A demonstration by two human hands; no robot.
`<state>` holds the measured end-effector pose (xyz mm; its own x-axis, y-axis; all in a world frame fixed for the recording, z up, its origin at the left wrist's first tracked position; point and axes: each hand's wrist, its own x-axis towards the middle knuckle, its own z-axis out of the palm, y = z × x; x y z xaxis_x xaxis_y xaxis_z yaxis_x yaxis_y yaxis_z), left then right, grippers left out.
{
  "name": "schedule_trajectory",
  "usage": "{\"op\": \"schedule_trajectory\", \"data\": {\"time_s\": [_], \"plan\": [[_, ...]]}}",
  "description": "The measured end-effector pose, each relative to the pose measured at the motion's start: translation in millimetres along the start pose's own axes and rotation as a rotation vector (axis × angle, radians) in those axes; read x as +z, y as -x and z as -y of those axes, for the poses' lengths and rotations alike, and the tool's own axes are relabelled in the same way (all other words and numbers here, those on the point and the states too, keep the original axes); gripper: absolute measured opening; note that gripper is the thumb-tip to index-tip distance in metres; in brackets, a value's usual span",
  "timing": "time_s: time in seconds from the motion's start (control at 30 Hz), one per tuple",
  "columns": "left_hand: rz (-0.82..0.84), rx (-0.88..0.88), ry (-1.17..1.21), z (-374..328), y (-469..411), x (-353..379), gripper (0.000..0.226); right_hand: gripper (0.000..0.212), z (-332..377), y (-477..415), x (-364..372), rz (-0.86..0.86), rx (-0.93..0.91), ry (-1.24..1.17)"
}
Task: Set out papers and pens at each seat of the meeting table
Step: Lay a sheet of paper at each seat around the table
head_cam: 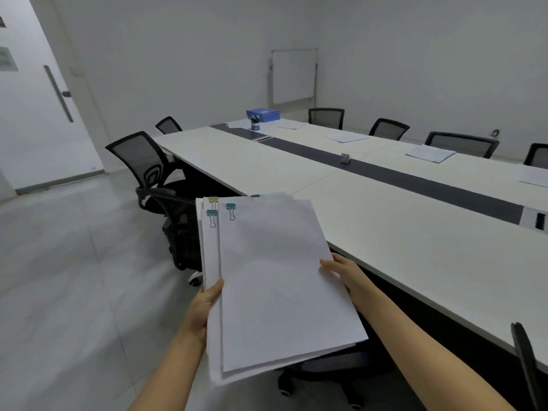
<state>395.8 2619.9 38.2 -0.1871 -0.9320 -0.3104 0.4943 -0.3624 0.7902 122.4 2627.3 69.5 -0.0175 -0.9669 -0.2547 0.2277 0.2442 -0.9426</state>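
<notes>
I hold a stack of white clipped paper sets [275, 280] in front of me, above the floor beside the long white meeting table [400, 232]. Binder clips [230, 207] sit at the sets' top left corners. My left hand [204, 307] grips the stack's left edge, thumb on top. My right hand [347, 277] holds the right edge of the top set, thumb on the sheet. Paper sets lie on the table's far side: one [430, 153], another [347, 137], a third [292, 124]. A blue pen cup [255, 123] stands at the far end.
Black mesh chairs stand along the near side [148, 167] and the far side [461, 143]. A chair back [526, 366] rises at lower right. A blue box [264, 114] sits at the table's far end, a whiteboard [293, 75] behind it. A dark strip [385, 173] runs down the table's middle.
</notes>
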Motion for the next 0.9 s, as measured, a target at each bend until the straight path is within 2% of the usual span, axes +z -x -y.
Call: {"op": "schedule_trajectory", "data": {"time_s": [0.1, 0.2, 0.33, 0.43, 0.6, 0.77, 0.8, 0.87, 0.9], "plan": [[0.023, -0.086, 0.017, 2.4, -33.8, 3.2, 0.035, 0.019, -9.4, -13.2, -8.8, -0.054, 0.033, 0.07], [0.066, -0.178, 0.036, 13.6, -68.6, 14.1, 0.043, 0.019, -13.8, -24.8, -27.7, -0.115, 0.066, 0.129], [0.143, -0.148, -0.003, 25.6, -116.4, 46.7, 0.033, 0.026, -8.0, -56.9, -66.4, -0.22, 0.084, 0.164], [0.141, -0.118, -0.024, 28.6, -148.3, 73.6, 0.039, 0.024, 3.9, -80.9, -98.2, -0.285, 0.051, 0.198], [0.144, -0.081, -0.038, 18.8, -206.8, 102.9, 0.043, 0.026, 30.5, -129.1, -149.9, -0.467, -0.042, 0.044], [0.157, -0.085, 0.017, 7.0, -229.1, 108.7, 0.023, 0.026, 51.7, -166.3, -186.6, -0.547, -0.062, -0.21], [0.153, -0.075, 0.023, 3.5, -234.0, 106.9, 0.034, 0.025, 54.0, -176.0, -193.4, -0.561, -0.051, -0.238], [0.125, -0.079, 0.004, 0.1, -245.5, 98.7, 0.08, 0.023, 53.6, -191.3, -205.8, -0.603, -0.03, -0.274], [0.132, -0.075, 0.008, -1.4, -249.0, 94.7, 0.08, 0.022, 51.4, -197.7, -211.3, -0.631, -0.019, -0.284]]}}
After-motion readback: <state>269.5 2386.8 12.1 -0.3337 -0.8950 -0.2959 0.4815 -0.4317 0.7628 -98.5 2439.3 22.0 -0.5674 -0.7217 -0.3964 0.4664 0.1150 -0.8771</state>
